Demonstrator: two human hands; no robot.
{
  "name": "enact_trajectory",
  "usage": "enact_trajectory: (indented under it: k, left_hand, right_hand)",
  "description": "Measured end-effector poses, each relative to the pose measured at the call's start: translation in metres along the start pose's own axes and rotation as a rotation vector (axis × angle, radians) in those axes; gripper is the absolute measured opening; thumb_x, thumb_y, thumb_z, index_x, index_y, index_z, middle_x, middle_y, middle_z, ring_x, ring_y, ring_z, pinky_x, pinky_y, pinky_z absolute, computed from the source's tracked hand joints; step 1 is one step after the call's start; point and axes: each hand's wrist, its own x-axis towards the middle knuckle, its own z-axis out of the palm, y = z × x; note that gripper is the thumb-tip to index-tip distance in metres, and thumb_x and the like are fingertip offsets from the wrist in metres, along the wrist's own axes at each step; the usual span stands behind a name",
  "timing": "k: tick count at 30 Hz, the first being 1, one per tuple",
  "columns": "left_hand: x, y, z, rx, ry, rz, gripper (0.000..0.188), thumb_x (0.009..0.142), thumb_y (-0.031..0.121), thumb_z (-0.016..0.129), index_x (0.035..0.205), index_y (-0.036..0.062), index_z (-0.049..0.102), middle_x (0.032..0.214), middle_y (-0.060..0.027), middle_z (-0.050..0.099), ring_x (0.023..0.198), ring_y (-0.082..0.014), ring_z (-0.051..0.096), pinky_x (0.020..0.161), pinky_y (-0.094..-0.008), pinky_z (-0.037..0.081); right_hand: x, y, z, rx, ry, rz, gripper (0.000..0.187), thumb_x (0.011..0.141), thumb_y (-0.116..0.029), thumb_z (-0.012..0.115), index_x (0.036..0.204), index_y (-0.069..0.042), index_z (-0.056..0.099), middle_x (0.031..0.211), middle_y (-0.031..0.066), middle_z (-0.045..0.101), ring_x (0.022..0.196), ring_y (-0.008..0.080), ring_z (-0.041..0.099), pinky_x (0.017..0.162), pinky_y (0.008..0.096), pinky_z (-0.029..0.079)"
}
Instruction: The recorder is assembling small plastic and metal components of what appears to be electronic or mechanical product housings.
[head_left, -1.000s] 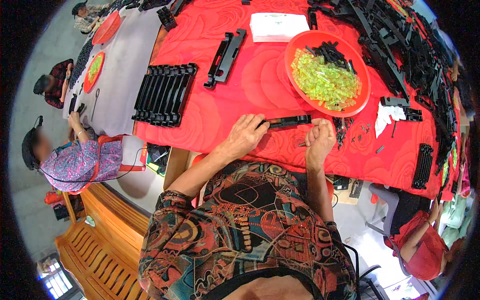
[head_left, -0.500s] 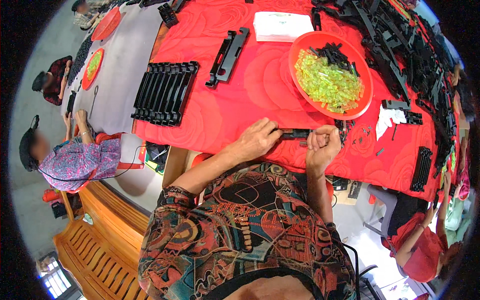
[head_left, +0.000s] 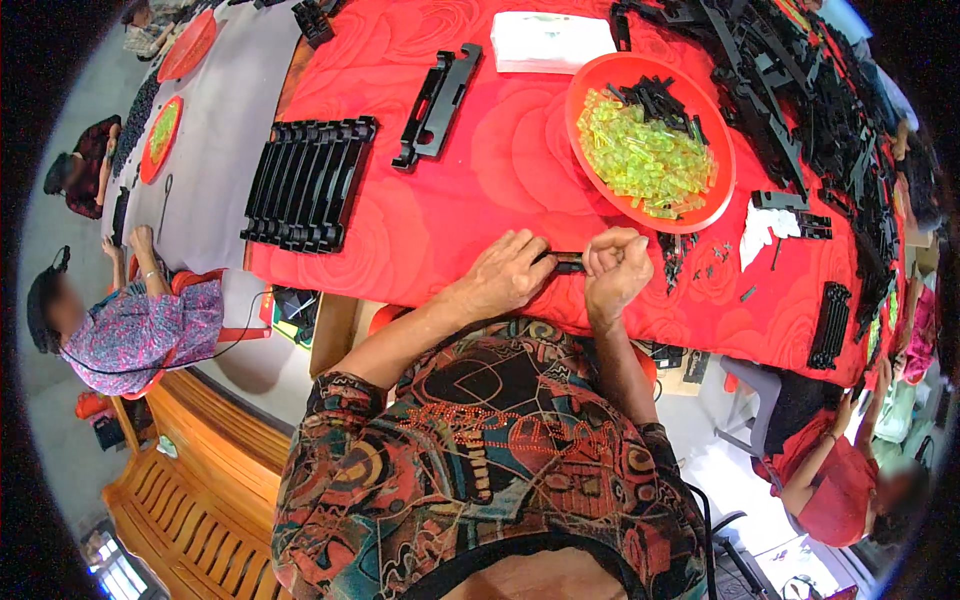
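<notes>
Between my two hands, at the near edge of the red tablecloth [head_left: 420, 250], is a narrow black plastic part [head_left: 569, 262], mostly covered by fingers. My left hand [head_left: 505, 270] grips its left end, fingers closed round it. At its right end my right hand [head_left: 615, 272] is closed, fingers curled; whether it also pinches a small piece cannot be seen. Just beyond the right hand stands a red bowl [head_left: 727, 180] of yellow-green clear pieces [head_left: 645, 155] and small black pieces [head_left: 660, 100]. Loose black bits [head_left: 680, 262] lie beside that hand.
A row of black plastic parts [head_left: 308, 185] lies at left, with a separate pair [head_left: 437, 105] beyond. A white box [head_left: 553, 42] stands behind the bowl. Black parts [head_left: 790, 90] pile up far right, near a crumpled white tissue [head_left: 765, 228]. Other people work at both sides.
My right hand has moved left, closer to my left hand, so less of the black part shows between them. The whole view has shifted slightly.
</notes>
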Motion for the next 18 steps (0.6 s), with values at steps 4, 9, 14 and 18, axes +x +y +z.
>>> enact_trajectory:
  k: [4, 9, 14, 18]
  left_hand:
    - [0.000, 0.000, 0.000, -0.010, -0.023, -0.012, 0.017, 0.074, 0.013, 0.059, 0.087, 0.0031, 0.064, 0.089, -0.0105, 0.054, 0.085, -0.0256, 0.052, 0.072, -0.0365, 0.045]
    - [-0.003, -0.001, 0.004, 0.008, -0.024, -0.015, 0.017, 0.074, 0.015, 0.057, 0.085, 0.0041, 0.063, 0.091, -0.0112, 0.055, 0.086, -0.0265, 0.052, 0.071, -0.0382, 0.046]
    - [-0.003, -0.001, 0.007, 0.014, -0.053, -0.029, 0.014, 0.074, 0.015, 0.056, 0.081, 0.0042, 0.060, 0.089, -0.0116, 0.054, 0.086, -0.0269, 0.052, 0.070, -0.0387, 0.046]
    - [-0.006, -0.004, 0.008, 0.019, 0.008, -0.014, 0.016, 0.074, 0.016, 0.063, 0.083, 0.0036, 0.062, 0.085, -0.0103, 0.053, 0.082, -0.0274, 0.052, 0.069, -0.0396, 0.045]
  right_hand:
    - [0.000, 0.006, 0.000, -0.027, -0.012, -0.012, 0.051, 0.099, -0.036, 0.036, 0.074, 0.003, 0.056, 0.051, -0.0035, 0.031, 0.043, 0.0061, 0.028, 0.041, 0.0235, 0.026]
    - [-0.005, 0.008, 0.002, -0.090, -0.046, -0.004, 0.046, 0.099, -0.032, 0.037, 0.076, 0.004, 0.055, 0.053, -0.0039, 0.035, 0.045, 0.0043, 0.030, 0.042, 0.0219, 0.025]
    - [-0.004, 0.012, 0.005, -0.298, -0.088, -0.058, 0.047, 0.099, -0.033, 0.037, 0.075, 0.003, 0.056, 0.055, -0.0041, 0.038, 0.047, 0.0029, 0.031, 0.043, 0.0205, 0.024]
    - [-0.004, 0.015, 0.014, -0.317, -0.038, -0.067, 0.049, 0.099, -0.034, 0.034, 0.071, 0.001, 0.054, 0.052, -0.0038, 0.033, 0.043, 0.0044, 0.029, 0.041, 0.0214, 0.026]
